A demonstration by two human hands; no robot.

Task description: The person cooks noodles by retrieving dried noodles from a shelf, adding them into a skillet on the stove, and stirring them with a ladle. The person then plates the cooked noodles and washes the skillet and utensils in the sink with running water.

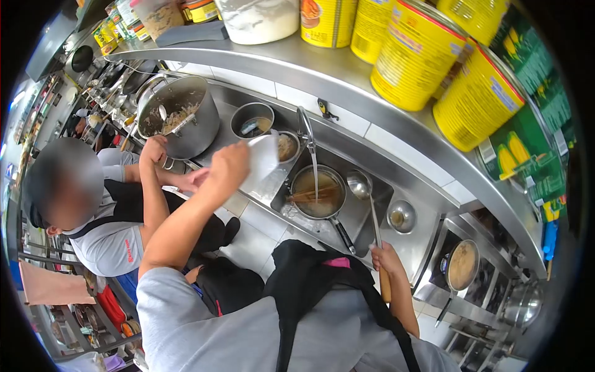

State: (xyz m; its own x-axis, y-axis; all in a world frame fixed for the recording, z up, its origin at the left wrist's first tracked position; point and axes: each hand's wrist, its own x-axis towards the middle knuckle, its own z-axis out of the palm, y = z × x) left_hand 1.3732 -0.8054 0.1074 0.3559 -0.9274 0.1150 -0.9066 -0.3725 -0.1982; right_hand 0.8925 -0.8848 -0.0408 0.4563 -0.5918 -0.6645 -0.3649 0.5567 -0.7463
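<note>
My left hand [229, 166] is raised over the counter left of the sink, its fingers closed on a white container [263, 158]. Low at the right, my right hand [387, 259] grips the wooden handle of a long ladle [360, 185], whose bowl is inside the sink [365, 224]. Water runs from the faucet [305, 127] into a pan [328, 208] in the sink, which holds cloudy liquid and brown sticks. Behind the white container, a small bowl of food [286, 147] and a metal pot [252, 119] stand on the counter.
A co-worker [111, 242] stands at the left, with hands near a large pot [207, 121]. Yellow cans [418, 56] line the shelf [279, 62] above. At the right are a metal bowl [401, 217] and a pan of food [463, 266] on the stove.
</note>
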